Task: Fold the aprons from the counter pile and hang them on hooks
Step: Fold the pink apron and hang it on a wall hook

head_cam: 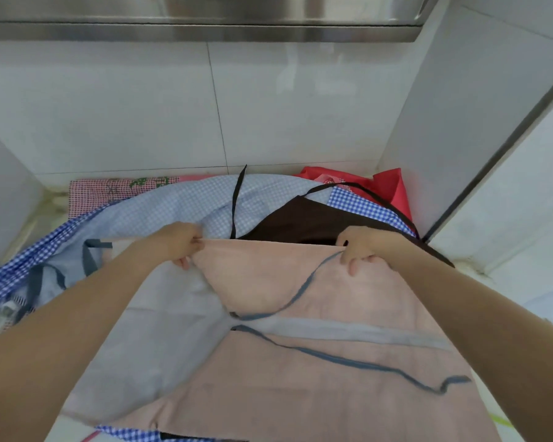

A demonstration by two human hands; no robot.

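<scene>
By the white tiled wall (141, 106), we pinched the soft pink cloth apron's (300, 282) top edge with our left hand (181, 242) and right hand (363, 247) to fold it flat.

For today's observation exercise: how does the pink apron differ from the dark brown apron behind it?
The pink apron is pale with grey-blue straps; the dark brown apron has black straps. The pink one lies in front, gripped at its far edge by the left hand and right hand; the brown one lies untouched in the pile. Both are on the counter.

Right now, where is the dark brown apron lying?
In the head view, the dark brown apron lies right of centre on the pile, behind the pink apron, beside the right hand.
</scene>
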